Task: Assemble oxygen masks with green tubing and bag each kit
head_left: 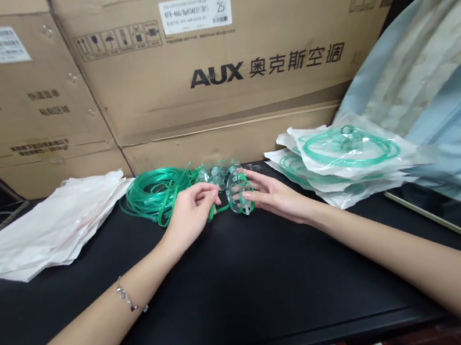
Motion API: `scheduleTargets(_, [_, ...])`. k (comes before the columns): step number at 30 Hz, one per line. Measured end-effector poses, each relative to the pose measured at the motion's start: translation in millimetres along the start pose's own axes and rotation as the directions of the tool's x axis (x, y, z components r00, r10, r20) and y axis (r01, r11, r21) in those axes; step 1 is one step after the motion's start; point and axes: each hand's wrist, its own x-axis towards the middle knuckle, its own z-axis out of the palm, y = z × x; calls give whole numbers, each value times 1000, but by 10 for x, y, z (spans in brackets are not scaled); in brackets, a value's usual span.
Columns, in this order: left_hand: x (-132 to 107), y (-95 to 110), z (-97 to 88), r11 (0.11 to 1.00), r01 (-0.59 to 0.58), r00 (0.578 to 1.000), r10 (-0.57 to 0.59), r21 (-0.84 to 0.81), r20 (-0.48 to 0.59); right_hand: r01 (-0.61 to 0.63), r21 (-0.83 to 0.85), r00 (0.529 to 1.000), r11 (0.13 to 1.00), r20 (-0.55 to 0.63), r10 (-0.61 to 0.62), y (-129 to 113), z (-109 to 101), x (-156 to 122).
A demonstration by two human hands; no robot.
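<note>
My right hand (271,192) grips a clear oxygen mask (234,194), thumb on the near side and fingers behind it. A green elastic strap (221,210) runs from the mask to my left hand (195,211), whose fingers are pinched closed on it. Just left of that hand lies a coil of green tubing (156,188) on the black table. Behind my hands, against the box, several clear mask parts (212,171) sit in a row, partly hidden by my fingers.
White paper-like pouches (45,227) are stacked on the left. Sealed packs with green tubing (347,147) lie piled on the right, near a light blue bag (431,103). A large cardboard box (223,103) stands along the back of the black table (251,298).
</note>
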Motion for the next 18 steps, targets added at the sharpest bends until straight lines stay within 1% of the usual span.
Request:
scheduleTargets(5, [-18,-6,-1,1000,-2,999,3,-11,32,29,-39,1000,999,11,-29,-4,10,-5])
scheduleTargets(11, [-31,22,-11,997,38,999,-40,-64,-24,96,-30,995,995,13,-96,17,-5,22])
scheduleTargets(14, [-29,27,-13,996,41,999,-44,-79,-33,135,-28,991,990,18,-134,31,-8,22])
scheduleTargets(16, [-28,18,-21,1000,10,999,-11,-11,-37,147,-37,989,988,16,-147,37,-9,21])
scheduleTargets(18, [-25,0,-36,994,-55,997,59,99,-43,153,-44,988,987,21,-152,39,-9,22])
